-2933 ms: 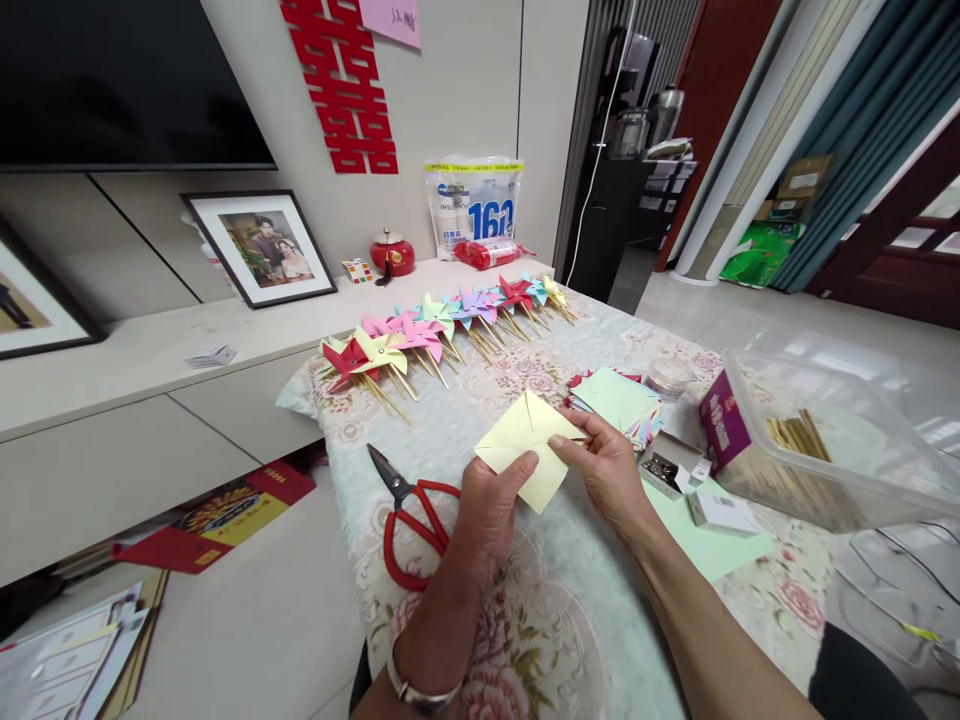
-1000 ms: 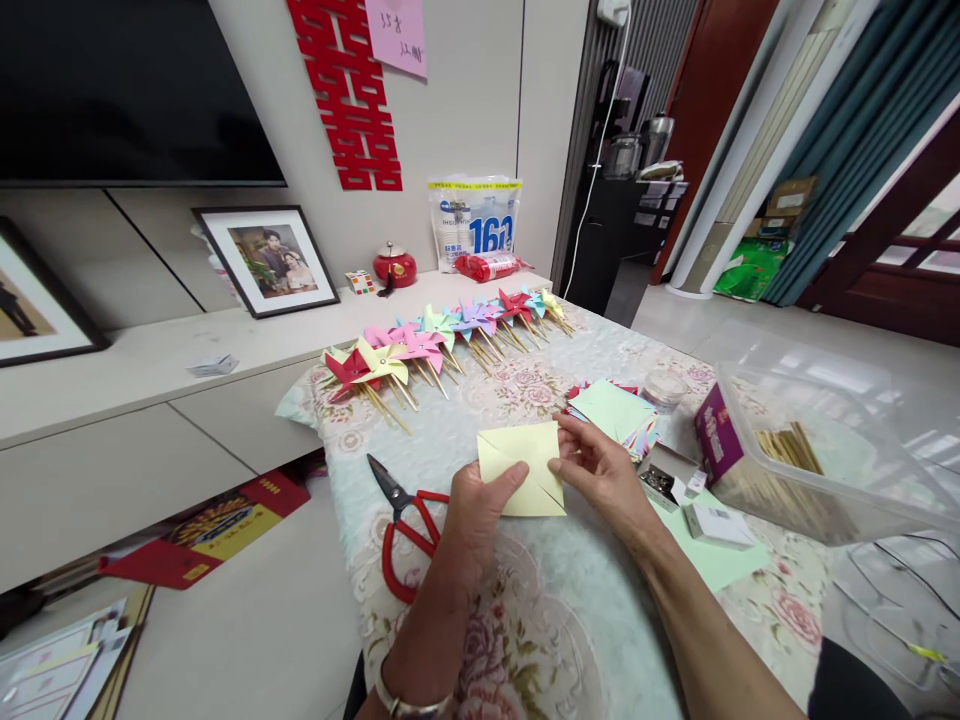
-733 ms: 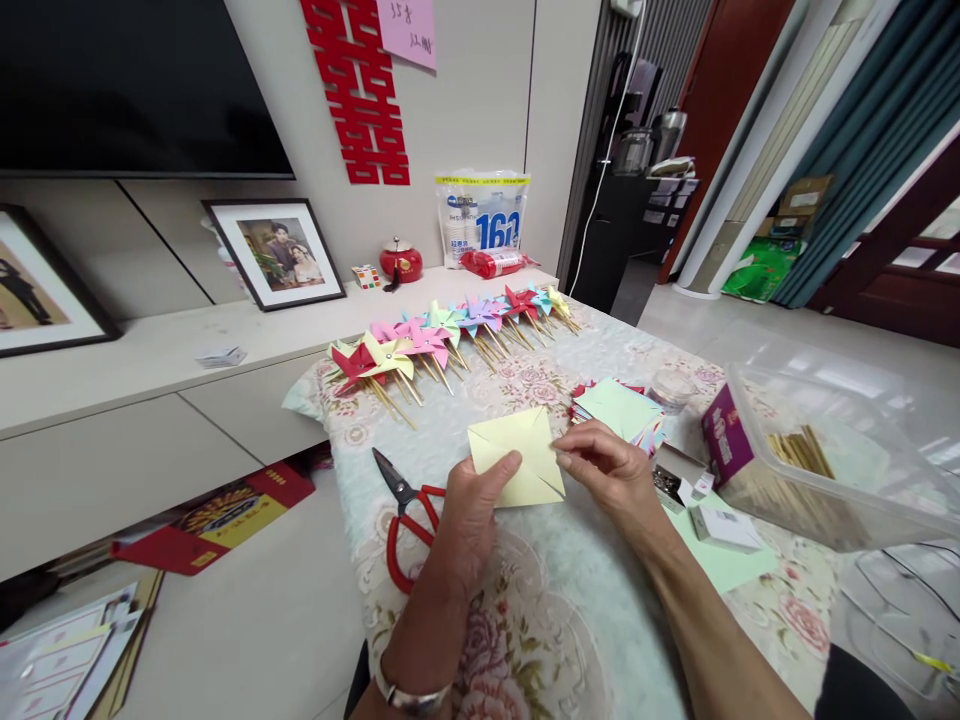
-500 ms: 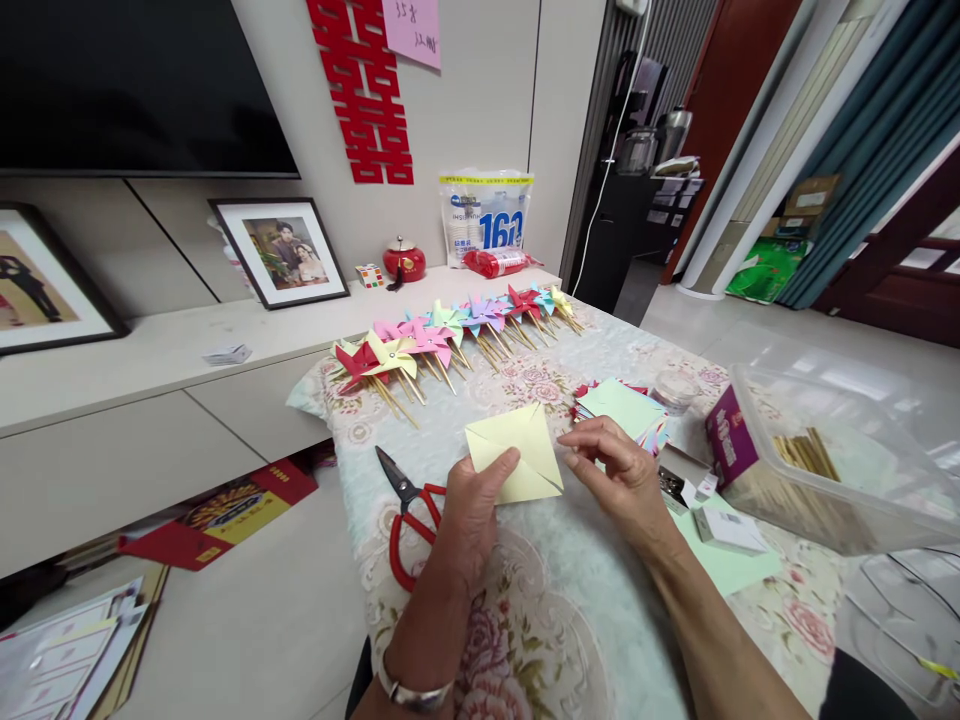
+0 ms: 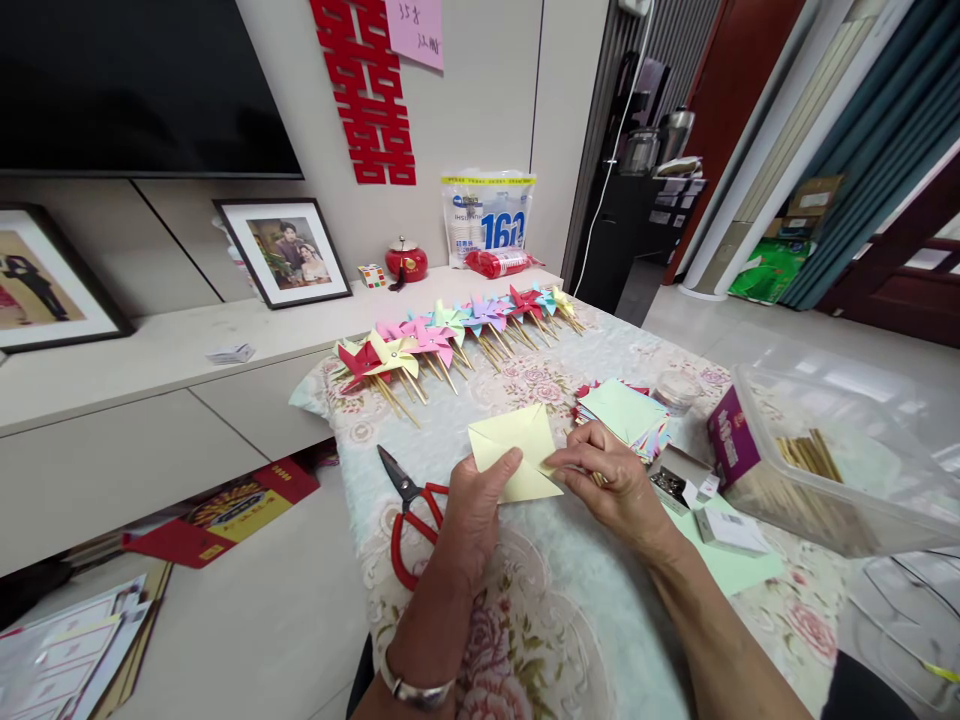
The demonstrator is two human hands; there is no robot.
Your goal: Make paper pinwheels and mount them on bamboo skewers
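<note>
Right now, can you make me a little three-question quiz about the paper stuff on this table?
1. True or false: both hands touch the yellow paper square.
2. What lies just left of the left hand? A) red scissors B) a cup C) a book
3. What is lined up along the table's far edge?

Key: 1. True; the right hand pinches its right corner. 2. A. 3. Paper pinwheels on sticks.

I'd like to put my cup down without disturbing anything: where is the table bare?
Bare cloth lies between the pinwheel row and the yellow paper, and nearer the person, below both hands. The side by the right hand is crowded: paper stack, small boxes, plastic bin.
</note>
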